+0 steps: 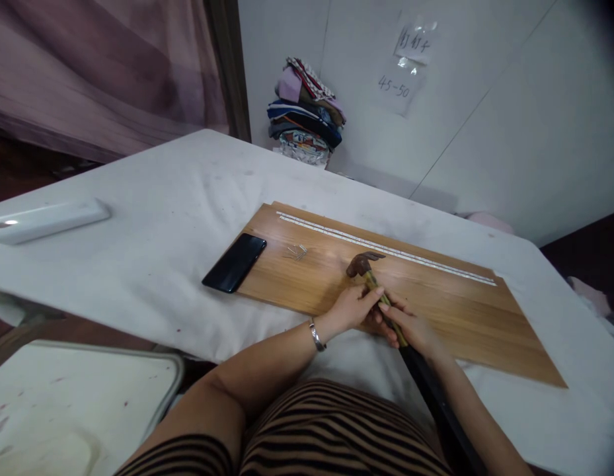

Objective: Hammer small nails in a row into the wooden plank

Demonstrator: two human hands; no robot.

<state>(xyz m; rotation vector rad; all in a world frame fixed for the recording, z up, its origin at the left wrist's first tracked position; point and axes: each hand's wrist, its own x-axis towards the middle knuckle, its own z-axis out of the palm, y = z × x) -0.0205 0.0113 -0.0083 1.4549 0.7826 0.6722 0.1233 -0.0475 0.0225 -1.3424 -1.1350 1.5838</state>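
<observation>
A claw hammer (370,276) with a rusty brown head and a yellow and black handle is held over the wooden board (465,311). My left hand (353,307) closes round the handle just below the head, a silver bracelet (316,335) on its wrist. Lower on the same handle, my right hand (410,324) is wrapped round it, and some fingers of both hands are hidden. Several loose nails (297,251) lie on the board to the left of the hammer. Two white strips with small marks (386,250) run along the board's far side.
A black phone (236,262) rests across the board's left end. On the white-covered table (162,192) lies a long white object (49,220) at the far left. Folded clothes (307,109) are stacked by the wall behind, and a white stool-like surface (83,396) stands at the lower left.
</observation>
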